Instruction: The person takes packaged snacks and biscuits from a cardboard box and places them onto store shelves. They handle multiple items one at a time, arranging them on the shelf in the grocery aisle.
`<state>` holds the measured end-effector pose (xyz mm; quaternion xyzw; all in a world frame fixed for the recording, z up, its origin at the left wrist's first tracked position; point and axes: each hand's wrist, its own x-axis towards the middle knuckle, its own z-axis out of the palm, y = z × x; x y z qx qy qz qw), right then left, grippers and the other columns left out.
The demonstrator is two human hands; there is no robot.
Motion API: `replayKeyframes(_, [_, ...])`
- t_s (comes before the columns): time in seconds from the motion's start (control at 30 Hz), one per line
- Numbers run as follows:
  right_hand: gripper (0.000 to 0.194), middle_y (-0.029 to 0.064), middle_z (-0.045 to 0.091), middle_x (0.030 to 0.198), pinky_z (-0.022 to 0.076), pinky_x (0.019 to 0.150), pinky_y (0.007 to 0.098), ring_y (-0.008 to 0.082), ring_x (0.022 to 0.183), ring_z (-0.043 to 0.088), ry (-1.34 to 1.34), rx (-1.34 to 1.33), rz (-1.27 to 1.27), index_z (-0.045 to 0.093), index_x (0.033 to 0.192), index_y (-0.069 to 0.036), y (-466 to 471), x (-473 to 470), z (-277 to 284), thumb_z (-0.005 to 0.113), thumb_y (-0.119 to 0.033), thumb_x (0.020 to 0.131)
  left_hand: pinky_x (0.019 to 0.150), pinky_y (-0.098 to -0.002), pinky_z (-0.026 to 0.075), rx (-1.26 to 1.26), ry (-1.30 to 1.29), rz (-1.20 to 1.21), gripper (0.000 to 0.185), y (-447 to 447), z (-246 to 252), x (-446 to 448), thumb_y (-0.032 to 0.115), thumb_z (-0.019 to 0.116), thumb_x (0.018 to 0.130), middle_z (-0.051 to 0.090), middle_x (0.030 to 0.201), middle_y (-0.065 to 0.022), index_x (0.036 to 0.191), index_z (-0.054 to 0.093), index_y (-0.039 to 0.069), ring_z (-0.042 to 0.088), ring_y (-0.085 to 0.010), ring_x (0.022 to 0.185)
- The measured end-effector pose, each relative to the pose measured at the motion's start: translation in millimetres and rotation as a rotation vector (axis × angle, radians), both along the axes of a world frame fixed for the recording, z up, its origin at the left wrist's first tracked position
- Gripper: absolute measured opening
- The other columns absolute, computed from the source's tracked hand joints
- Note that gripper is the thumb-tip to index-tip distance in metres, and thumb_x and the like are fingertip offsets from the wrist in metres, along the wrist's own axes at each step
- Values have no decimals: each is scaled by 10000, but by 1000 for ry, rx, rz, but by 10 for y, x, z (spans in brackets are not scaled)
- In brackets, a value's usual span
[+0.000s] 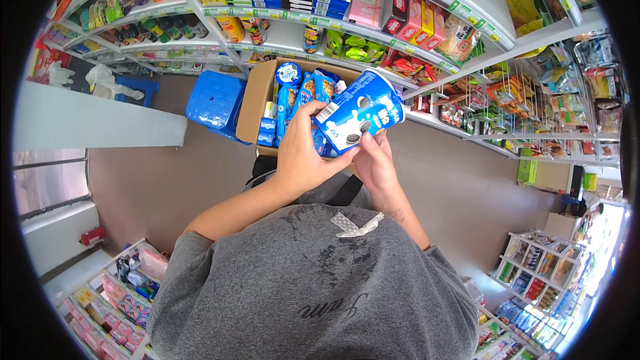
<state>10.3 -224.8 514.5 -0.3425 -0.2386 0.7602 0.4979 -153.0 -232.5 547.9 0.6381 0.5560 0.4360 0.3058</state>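
Note:
Both my hands hold a blue and white snack tub point(362, 110) tilted on its side, with cookies printed on its wall. My left hand point(305, 150) grips the tub's left end, its fingers at the barcode side and its thumb along the lower edge. Beneath it, my right hand point(376, 162) supports the tub, thumb pressed to the wall. Below the tub stands an opened cardboard box point(256, 105), partly hidden by the tub and my left hand. It contains blue cookie packets point(306, 91), small blue boxes point(267, 131) and a round-lidded blue tub point(288, 74).
A blue plastic stool point(216, 100) touches or nearly touches the box's left flap. Ahead, store shelves point(320, 20) carry boxed snacks, canisters and bags. Hanging snack packets point(505, 92) line the right side. A white counter or panel edge point(105, 117) juts in from the left.

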Motion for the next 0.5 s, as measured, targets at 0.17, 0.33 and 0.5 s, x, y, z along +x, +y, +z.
replayKeyframes(0.17, [670, 107, 540, 1301, 480, 971, 455, 265, 1215, 540, -155, 96, -102, 319, 1393, -58, 41, -176, 49, 684, -330, 900, 905, -410, 488, 162, -2, -22, 862, 103, -33, -125, 279, 876, 665, 541, 1214, -189, 1327, 402, -5, 575, -328, 1105])
replayKeyframes(0.33, [693, 99, 505, 1401, 382, 1076, 458, 267, 1285, 490, 251, -53, -113, 384, 1417, -56, 120, -475, 154, 541, -524, 932, 938, -440, 469, 265, 98, -155, 810, 252, 88, -402, 246, 851, 656, 515, 1284, -188, 1321, 446, 22, 554, -378, 1115])
replayKeyframes(0.5, [618, 105, 564, 1282, 454, 1013, 415, 231, 1189, 559, 57, -60, -195, 415, 1368, -44, 241, -734, 117, 682, -312, 879, 1034, -449, 404, 280, 96, -256, 870, 370, 134, -683, 268, 843, 685, 456, 1357, -227, 1377, 388, 1, 478, -391, 1243])
